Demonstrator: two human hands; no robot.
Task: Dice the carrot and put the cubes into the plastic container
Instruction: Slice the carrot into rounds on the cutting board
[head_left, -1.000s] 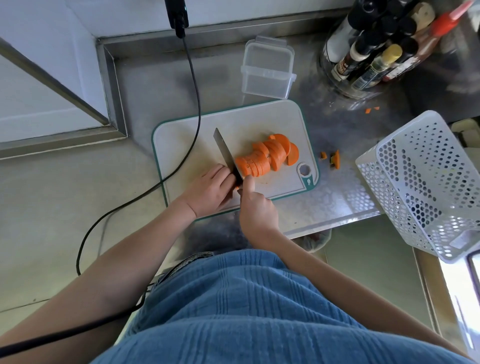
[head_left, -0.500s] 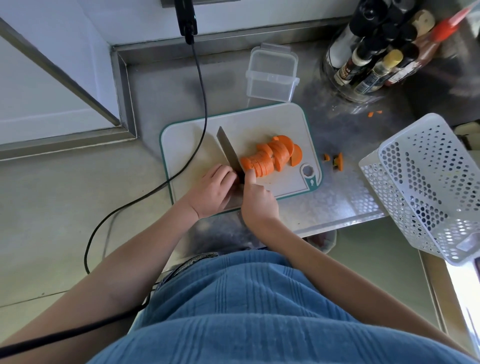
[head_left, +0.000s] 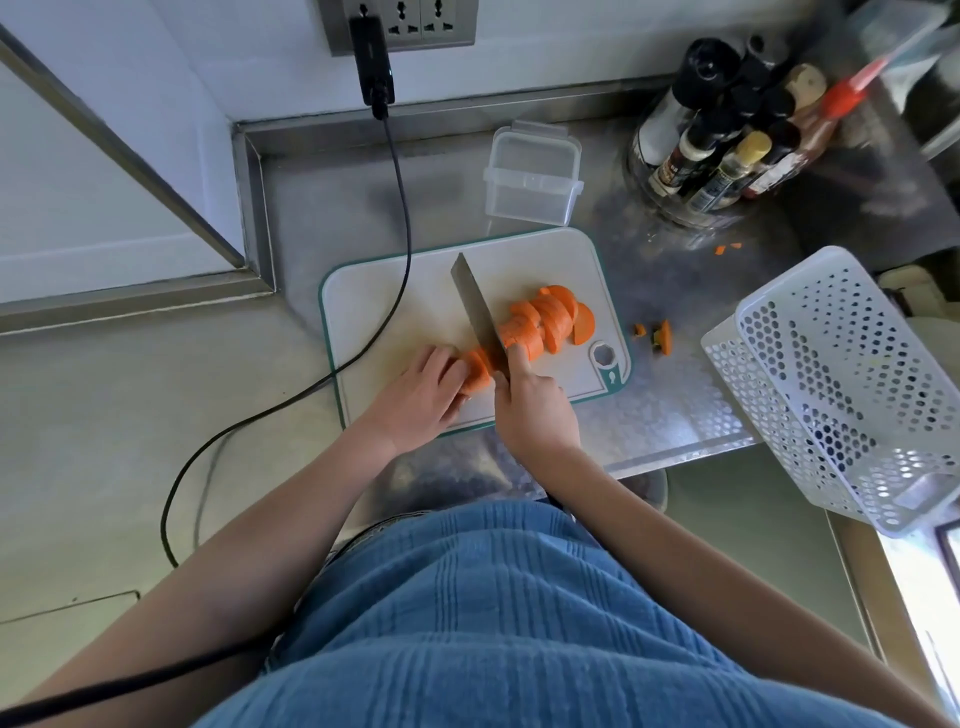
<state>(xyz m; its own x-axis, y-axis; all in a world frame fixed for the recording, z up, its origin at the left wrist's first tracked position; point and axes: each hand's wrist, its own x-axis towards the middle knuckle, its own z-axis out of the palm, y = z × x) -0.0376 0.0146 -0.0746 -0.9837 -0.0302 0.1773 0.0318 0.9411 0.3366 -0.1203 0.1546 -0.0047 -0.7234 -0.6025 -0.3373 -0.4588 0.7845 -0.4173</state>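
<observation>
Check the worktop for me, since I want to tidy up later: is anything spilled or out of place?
Yes. A few carrot bits lie on the metal counter right of the cutting board, and smaller scraps sit near the bottle rack. A black cable drapes across the board's left corner, near the knife.

You see an orange carrot (head_left: 540, 325) on the white, teal-edged cutting board (head_left: 395, 306); right of the board sits a white basket (head_left: 852, 384) patterned with round holes, behind it a clear container (head_left: 530, 179).
</observation>
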